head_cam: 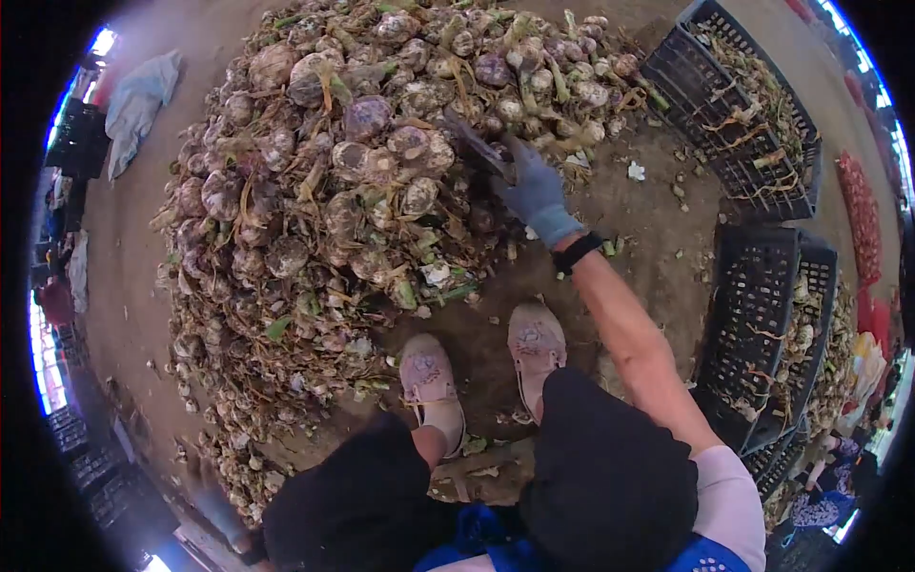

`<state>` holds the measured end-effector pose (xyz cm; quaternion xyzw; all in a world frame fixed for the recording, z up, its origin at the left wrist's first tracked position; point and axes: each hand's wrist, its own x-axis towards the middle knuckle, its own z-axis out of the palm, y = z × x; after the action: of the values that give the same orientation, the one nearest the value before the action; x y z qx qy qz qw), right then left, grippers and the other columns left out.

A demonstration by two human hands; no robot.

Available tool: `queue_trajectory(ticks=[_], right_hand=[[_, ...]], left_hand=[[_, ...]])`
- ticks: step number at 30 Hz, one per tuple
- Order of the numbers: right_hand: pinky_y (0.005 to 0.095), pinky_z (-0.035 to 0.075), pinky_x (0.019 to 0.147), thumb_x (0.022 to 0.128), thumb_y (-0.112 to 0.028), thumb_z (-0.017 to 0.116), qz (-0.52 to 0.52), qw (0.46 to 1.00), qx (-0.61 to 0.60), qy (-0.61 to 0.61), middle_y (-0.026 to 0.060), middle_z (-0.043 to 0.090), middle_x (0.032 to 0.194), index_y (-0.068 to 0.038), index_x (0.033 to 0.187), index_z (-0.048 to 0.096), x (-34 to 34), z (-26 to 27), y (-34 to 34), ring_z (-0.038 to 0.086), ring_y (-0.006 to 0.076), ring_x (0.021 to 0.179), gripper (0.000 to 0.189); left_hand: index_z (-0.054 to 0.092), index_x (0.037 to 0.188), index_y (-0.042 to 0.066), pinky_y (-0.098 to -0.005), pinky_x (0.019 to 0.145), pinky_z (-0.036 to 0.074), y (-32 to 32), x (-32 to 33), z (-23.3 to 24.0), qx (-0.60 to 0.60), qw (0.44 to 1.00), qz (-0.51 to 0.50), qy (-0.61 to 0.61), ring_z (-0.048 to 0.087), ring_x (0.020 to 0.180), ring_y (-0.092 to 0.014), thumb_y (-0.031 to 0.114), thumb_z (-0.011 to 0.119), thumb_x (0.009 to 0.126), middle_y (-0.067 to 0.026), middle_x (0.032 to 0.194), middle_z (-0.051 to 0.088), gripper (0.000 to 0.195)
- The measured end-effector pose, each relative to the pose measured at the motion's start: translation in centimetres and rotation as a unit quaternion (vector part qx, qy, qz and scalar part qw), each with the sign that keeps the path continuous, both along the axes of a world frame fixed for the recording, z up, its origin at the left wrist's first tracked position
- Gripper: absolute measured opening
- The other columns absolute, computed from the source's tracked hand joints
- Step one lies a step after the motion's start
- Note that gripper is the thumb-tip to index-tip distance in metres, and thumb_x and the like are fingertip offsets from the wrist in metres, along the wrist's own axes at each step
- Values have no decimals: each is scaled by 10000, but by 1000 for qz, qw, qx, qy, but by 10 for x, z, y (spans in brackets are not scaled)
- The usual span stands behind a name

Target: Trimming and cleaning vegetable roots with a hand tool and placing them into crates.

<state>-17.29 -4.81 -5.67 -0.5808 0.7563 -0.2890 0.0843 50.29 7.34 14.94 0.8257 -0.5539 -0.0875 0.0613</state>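
Observation:
A large heap of garlic bulbs with dry stems and loose skins lies on the dirt floor before me. My right hand, in a grey-blue glove with a black band at the wrist, holds a dark metal tool, apparently shears, at the heap's right side. The tool's tip points up and left over the bulbs; its grip is partly hidden by the fingers. Low at the left edge, my left hand is blurred beside small bulbs; whether it holds anything is unclear.
Black plastic crates with garlic and stem scraps stand tilted at the right, another crate above them. A red mesh sack lies farther right. A pale plastic sheet is at upper left. My shoes are close to the heap. Another person is at lower right.

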Motion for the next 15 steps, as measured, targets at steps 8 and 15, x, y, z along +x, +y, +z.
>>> queue_trajectory(ticks=[8,15], right_hand=[[250,464,715,808,-220,643,-87,792,15,-604,25,614,883,54,1072,541,11,92,94,557,95,799,394],[277,475,618,782,-368,668,75,836,60,-540,41,631,817,1,1066,564,65,64,107,583,148,671,477]], left_hand=[[430,1249,12,-307,913,402,-81,-418,-97,71,771,-378,507,487,1105,-194,107,620,728,-114,1163,531,563],[421,1193,-2,-285,854,433,-84,-443,-147,134,691,-320,634,553,974,-174,153,656,755,-92,1059,574,521]])
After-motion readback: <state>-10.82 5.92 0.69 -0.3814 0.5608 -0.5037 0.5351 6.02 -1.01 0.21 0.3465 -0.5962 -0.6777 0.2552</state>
